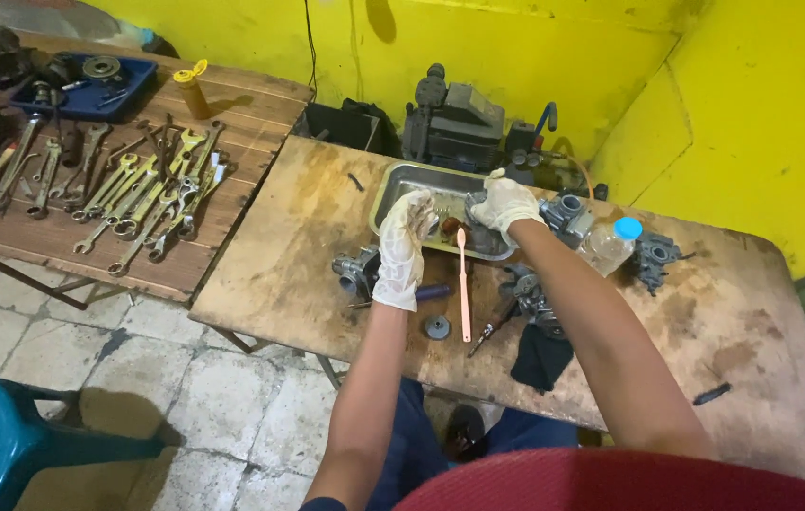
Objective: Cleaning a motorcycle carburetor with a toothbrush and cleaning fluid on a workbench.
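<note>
1. Left hand, in a white glove, reaches over the near rim of the metal tray. Its fingers are curled inward at the tray's edge, close to a small brown part; whether they grip it cannot be told.
2. Right hand, also gloved in white, is closed on a grey metal part held over the right end of the tray.
3. The tray is a shallow rectangular steel pan standing near the far edge of the worn wooden desk.
4. A pink toothbrush lies on the desk just in front of the tray, its head towards the tray's rim.
5. A carburettor body sits on the desk beside the left wrist; a second one lies under the right forearm.
6. A small round disc rests near the toothbrush handle.
7. A clear plastic bottle with a blue cap lies on its side to the right of the tray.
8. A dark cloth lies at the desk's near edge.
9. On the neighbouring slatted desk, a row of wrenches is spread out, well apart from both hands.
</note>
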